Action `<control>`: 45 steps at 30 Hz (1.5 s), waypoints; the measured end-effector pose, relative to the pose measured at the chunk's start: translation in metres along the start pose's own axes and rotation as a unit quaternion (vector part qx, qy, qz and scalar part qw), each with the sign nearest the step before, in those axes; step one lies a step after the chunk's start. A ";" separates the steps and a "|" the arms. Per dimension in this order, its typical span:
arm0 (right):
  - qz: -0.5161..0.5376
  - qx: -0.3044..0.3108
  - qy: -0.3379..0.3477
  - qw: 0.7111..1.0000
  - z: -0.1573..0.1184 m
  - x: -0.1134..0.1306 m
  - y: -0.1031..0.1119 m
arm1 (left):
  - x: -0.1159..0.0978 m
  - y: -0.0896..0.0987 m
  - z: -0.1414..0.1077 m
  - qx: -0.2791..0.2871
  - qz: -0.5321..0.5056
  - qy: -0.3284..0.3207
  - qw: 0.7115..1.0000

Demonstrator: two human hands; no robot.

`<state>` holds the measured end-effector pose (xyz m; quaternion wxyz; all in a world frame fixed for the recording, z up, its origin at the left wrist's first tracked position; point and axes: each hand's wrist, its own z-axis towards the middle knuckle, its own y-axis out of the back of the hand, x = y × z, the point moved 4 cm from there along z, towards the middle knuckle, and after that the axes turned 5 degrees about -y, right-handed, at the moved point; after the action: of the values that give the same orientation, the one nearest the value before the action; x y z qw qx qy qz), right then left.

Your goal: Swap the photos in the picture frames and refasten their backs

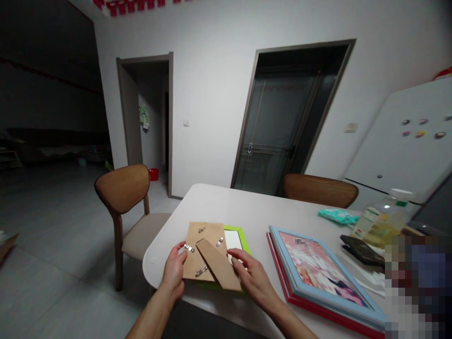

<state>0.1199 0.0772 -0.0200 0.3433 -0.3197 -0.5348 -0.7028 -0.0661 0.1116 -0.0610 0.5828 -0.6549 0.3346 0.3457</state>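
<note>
A brown photo frame back board point(210, 230) with small metal clips and a slanted stand leg point(218, 267) is tilted up in front of me. My left hand point(173, 272) pinches its left edge, thumb on the face. Along the right edge, my right hand point(253, 277) has its thumb and fingers closed on the board beside the stand leg. Partly hidden behind the board lies a lime green picture frame point(244, 240) with a white inside, on the white table point(212, 200).
Right of my hands, a light blue picture frame point(294, 280) with a pink picture lies on a red frame point(278, 263). Beyond are a teal packet point(338, 216), a dark phone-like object point(362, 249) and a bottle of yellowish liquid point(383, 219). Wooden chairs point(123, 188) stand around the table.
</note>
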 end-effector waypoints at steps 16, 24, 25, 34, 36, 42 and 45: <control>0.005 0.121 0.048 0.992 -0.004 -0.004 -0.020 | 0.022 -0.010 0.003 0.021 -0.041 0.066 0.997; -0.321 0.119 0.071 0.937 -0.012 -0.002 -0.022 | -0.021 0.036 0.017 -0.032 0.064 0.019 0.997; -0.332 0.114 0.074 0.933 -0.011 -0.002 -0.021 | -0.030 0.047 0.019 -0.042 0.088 0.012 0.995; -0.395 0.062 0.016 0.916 0.008 -0.016 -0.007 | -0.066 0.105 0.040 -0.114 0.349 -0.114 0.923; -0.390 0.046 0.032 0.919 0.008 -0.015 -0.007 | -0.073 0.100 0.038 -0.115 0.400 -0.162 0.895; -0.389 0.039 0.083 0.917 0.006 -0.012 -0.023 | -0.053 0.022 -0.005 0.016 0.486 -0.280 0.828; -0.411 -0.033 -0.015 0.911 0.017 -0.030 -0.010 | -0.012 -0.031 -0.031 0.187 0.556 -0.282 0.759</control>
<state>0.1296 0.0996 -0.0463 0.0051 -0.0930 -0.6003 -0.7944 -0.0447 0.0843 -0.0320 0.4669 -0.1045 0.5186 0.7087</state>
